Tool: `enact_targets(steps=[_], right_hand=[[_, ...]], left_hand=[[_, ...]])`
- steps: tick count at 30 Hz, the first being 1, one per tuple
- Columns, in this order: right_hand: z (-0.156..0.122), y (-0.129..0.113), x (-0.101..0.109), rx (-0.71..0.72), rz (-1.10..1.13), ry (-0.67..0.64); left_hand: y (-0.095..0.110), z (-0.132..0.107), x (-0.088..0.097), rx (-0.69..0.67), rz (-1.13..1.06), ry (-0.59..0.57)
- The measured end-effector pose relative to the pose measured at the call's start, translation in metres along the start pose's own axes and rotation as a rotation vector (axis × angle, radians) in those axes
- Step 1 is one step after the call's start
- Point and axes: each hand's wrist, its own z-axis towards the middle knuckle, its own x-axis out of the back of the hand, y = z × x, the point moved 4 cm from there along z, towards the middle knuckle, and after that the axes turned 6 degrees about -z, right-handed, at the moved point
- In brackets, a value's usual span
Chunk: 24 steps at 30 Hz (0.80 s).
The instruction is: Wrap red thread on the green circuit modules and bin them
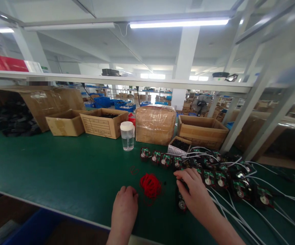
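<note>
My right hand [193, 187] is closed over a small black housing [180, 201] with a round clear part; the palm and fingers hide much of it. Beside the red wires, my left hand [125, 204] rests low over the table with its fingers curled in. Whatever lies in those fingers, if anything, is hidden. Between the hands sits a loose coil of thin red wires [151, 186], and a few stray strands [134, 170] lie behind it. Several similar black housings with green circuit boards [166, 160] stand in rows behind and to the right of my right hand.
White cables [235, 217] run from the housings across the right side of the green table [60, 173]. A clear jug [127, 136] with a white lid, a wrapped carton [155, 124], open cartons [103, 123] and a small box of black parts [180, 145] line the back, under a shelf [142, 81].
</note>
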Motion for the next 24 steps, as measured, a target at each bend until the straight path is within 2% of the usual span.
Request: enact_targets(steps=[5, 9, 15, 20, 24], right_hand=[[-0.006, -0.001, 0.004, 0.003, 0.014, -0.015], [-0.011, 0.002, 0.01, -0.021, 0.031, -0.012], [-0.011, 0.003, 0.014, -0.052, 0.069, -0.009], [-0.001, -0.003, 0.018, -0.051, 0.147, -0.008], [0.015, -0.009, 0.023, -0.094, 0.329, -0.031]], left_hand=[[0.008, -0.001, -0.002, -0.028, 0.06, -0.056], [0.012, -0.003, 0.01, -0.055, 0.021, -0.108], [0.035, 0.002, 0.048, -0.148, -0.066, -0.099], [0.07, 0.002, 0.087, -0.251, -0.186, -0.101], [0.099, -0.004, 0.105, -0.317, -0.255, -0.138]])
